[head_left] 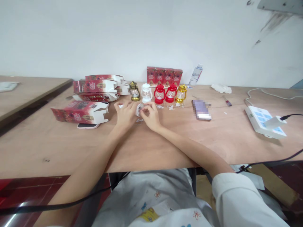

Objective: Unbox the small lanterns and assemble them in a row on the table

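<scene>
My left hand (126, 113) is wrapped round what looks like a small white lantern (138, 110), held on its side above the table. Its round open base faces right, and most of its body is hidden by the fingers. At that base the thumb and fingertips of my right hand (151, 116) are pinched together; whether a small part is between them I cannot make out. Small white pieces (139, 120) lie just below the hands. Behind them stand a bronze lantern (134, 91), another white lantern (146, 93), two red lanterns (159, 94) and a gold lantern (181, 94).
Open red boxes (82, 112) are piled at left, above a phone (87, 125). Upright red boxes (164, 76) and a leaning bottle (196, 75) are at the wall. Flat white cutouts (171, 107), a purple packet (201, 109), a screwdriver (228, 101), tissue (221, 88) and a power strip (265, 122) lie rightward.
</scene>
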`<state>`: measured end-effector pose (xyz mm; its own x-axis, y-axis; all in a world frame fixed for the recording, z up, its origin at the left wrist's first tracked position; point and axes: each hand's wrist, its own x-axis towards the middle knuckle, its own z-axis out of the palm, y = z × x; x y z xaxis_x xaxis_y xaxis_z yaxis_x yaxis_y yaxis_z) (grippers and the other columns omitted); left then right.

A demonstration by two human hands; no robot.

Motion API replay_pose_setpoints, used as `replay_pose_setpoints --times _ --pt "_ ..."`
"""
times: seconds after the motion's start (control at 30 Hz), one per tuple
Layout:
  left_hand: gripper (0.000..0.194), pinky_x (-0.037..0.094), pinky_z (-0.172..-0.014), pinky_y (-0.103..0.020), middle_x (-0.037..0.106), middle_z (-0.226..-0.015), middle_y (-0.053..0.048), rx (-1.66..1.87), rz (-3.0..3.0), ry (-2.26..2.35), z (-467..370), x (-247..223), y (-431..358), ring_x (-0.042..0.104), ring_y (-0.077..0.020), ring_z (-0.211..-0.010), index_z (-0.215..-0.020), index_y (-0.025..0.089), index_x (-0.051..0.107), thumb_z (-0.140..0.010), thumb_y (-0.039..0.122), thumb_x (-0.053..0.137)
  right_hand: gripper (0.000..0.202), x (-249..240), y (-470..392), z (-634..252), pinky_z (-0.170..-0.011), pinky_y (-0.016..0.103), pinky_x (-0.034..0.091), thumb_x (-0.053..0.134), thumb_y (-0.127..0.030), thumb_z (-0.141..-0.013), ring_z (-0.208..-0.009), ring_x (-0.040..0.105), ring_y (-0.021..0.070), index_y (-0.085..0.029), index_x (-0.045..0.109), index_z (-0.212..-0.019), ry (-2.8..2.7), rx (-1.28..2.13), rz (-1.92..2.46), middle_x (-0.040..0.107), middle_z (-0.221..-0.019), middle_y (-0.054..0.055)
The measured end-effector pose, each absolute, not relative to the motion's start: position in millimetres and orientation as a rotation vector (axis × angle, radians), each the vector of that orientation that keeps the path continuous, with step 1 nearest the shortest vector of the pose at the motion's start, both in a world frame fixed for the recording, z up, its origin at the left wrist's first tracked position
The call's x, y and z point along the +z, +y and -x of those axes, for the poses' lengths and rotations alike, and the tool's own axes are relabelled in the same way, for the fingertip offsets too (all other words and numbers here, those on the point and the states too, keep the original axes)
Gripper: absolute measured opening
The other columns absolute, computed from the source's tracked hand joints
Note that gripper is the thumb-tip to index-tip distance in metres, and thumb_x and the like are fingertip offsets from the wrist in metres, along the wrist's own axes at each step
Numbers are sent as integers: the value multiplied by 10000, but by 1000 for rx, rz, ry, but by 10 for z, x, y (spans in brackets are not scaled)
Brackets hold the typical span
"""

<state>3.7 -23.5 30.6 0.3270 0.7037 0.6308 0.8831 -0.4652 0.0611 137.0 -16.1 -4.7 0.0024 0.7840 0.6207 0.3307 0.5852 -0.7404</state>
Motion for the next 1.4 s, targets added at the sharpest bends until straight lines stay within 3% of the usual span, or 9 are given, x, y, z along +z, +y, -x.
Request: replay_pose_setpoints --times 0.17,0.4,0.7,0.87,1.03,1.17,1.3,1.4 --pt "214 290 -874 -503 706 -1016 -108 -903 2311 -1476 -23 314 -222 578 -309 -1032 -1032 232 584 -872 318 469 86 -19 -174 -1369 -864 294 499 538 -268 -835 -932 568 145 -200 554 -784 -1546 508 980 521 -1007 50" --pt "274 323 -831 -482 697 -1007 -99 -1022 2256 -1615 30 273 -141 579 -323 -1002 -1027 243 581 -794 387 569 102 -28 -142 -1378 -773 257 495 565 -262 -812 -845 560 137 -180 564 -751 -1444 478 992 534 -935 47" --pt "281 316 -855 -507 700 -985 -91 -1063 2176 -1671 99 332 -104 579 -333 -1003 -1008 240 584 -749 348 596 100 -24 -123 -1360 -835 344 452 646 -196 -729 -869 563 197 -190 612 -635 -1722 472 1263 626 -806 23" --pt "238 285 -890 -544 702 -1020 -116 -965 2219 -1540 108 296 -101 575 -329 -1050 -1020 237 587 -803 328 552 112 -10 -142 -1368 -826 312 473 596 -137 -749 -824 607 175 -177 622 -648 -1716 551 1232 669 -777 27" --pt "261 215 -967 -582 672 -1157 -101 -909 2292 -1338 71 282 -136 518 -312 -1194 -1127 274 574 -900 260 446 172 44 -109 -1329 -691 270 544 460 -216 -877 -652 655 133 -179 604 -790 -1353 1061 1139 657 -687 3" --pt "289 203 -990 -570 579 -1321 -50 -879 2337 -1241 51 308 -145 455 -282 -1283 -1140 344 577 -930 234 411 246 138 -38 -1269 -679 258 587 372 -107 -895 -676 671 128 -174 560 -751 -961 1564 985 632 -618 8" --pt "280 196 -992 -565 570 -1332 5 -820 2392 -1252 58 309 -123 430 -249 -1304 -1082 379 593 -956 266 368 250 171 4 -1268 -681 227 597 367 -20 -868 -638 659 107 -159 546 -762 -767 1772 958 627 -623 13" --pt "281 168 -996 -569 573 -1320 11 -867 2355 -1284 103 293 -92 412 -252 -1304 -1114 379 582 -952 271 379 173 173 43 -1300 -643 242 600 443 -89 -877 -620 656 122 -161 538 -753 -863 1785 1012 627 -628 24"
